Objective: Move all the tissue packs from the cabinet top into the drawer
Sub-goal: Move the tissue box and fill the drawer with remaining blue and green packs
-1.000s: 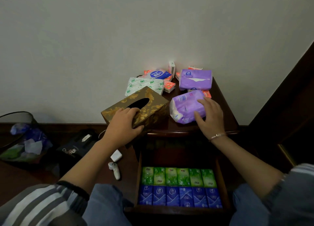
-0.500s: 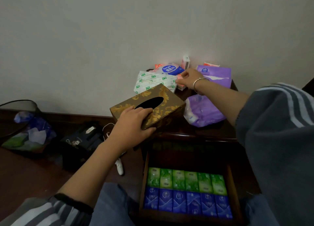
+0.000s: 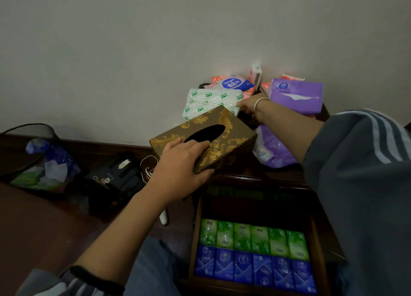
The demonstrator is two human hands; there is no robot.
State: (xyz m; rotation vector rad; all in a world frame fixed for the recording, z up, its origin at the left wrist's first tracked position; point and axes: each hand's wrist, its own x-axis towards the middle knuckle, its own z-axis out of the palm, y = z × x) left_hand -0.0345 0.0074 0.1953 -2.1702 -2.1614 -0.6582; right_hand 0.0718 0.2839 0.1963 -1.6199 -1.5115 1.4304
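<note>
Dark wooden cabinet top (image 3: pixel 287 173): carries tissue packs, against wall.
Open dark wooden drawer (image 3: pixel 315 246) below: row of small green packs (image 3: pixel 253 240) behind row of small blue packs (image 3: pixel 255 271).
Brown tissue box with gold leaf pattern (image 3: pixel 224 137): at cabinet's front left edge, tilted.
Purple soft pack, rear right (image 3: pixel 298 97); second purple soft pack (image 3: pixel 273 153) beside box, partly under right forearm.
White pack with green print (image 3: pixel 209 101): rear left.
Left hand (image 3: pixel 180 169): fingers curled over box's near corner, gripping it.
Right hand (image 3: pixel 250 106): fingers closed on white pack's right edge.
</note>
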